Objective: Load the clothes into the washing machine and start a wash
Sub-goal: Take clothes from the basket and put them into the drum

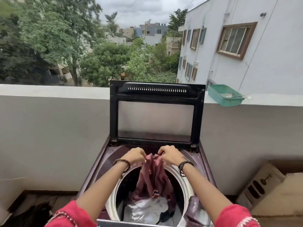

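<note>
Holding a maroon garment by its top edge, the left hand and right hand pinch it closed-fingered, letting it hang below into the washing machine drum onto white laundry.

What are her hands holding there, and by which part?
Both hands, left and right, pinch the maroon garment by its top edge; the rest hangs into the washing machine drum.
</note>
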Tool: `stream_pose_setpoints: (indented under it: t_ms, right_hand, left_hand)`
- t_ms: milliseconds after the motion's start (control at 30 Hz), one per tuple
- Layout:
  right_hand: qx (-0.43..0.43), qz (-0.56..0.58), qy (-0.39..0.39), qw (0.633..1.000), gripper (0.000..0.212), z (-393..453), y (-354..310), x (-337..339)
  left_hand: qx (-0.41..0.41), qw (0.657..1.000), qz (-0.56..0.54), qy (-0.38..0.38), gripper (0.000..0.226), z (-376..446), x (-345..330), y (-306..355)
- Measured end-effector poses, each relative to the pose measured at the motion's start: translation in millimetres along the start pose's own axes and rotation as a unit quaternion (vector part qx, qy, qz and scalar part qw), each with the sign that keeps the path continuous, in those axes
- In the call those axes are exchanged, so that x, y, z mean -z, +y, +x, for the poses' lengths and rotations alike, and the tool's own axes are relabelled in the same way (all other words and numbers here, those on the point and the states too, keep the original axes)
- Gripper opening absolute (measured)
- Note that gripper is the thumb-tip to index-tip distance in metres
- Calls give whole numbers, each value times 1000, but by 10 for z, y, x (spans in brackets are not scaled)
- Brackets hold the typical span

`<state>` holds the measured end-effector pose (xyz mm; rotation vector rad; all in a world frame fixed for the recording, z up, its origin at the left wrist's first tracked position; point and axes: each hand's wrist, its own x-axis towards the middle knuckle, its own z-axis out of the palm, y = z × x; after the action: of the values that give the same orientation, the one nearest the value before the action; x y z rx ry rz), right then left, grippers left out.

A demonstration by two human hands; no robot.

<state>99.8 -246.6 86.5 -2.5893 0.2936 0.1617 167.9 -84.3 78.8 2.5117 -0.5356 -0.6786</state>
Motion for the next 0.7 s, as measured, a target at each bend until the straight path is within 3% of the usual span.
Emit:
stream_pose_setpoints:
  t_ms: [100, 300, 500, 700]
  right_hand:
    - [-17, -14, -28, 999, 35, 6, 138, -144]
    - [-31, 31, 81, 996, 22, -159, 404, -39]
    - [-114, 65, 224, 966, 17, -513, 1071, 309]
    - [-209, 66, 221, 951, 16, -1149, 2072, 535]
  left_hand:
    - [16, 999, 3, -40, 30, 46, -202, -77]
    - [-34, 999, -18, 22, 15, 114, -323, 230]
    - [-123, 989, -56, 67, 12, 179, -686, 1112]
    - [-203, 974, -100, 18, 15, 129, -1520, 2240]
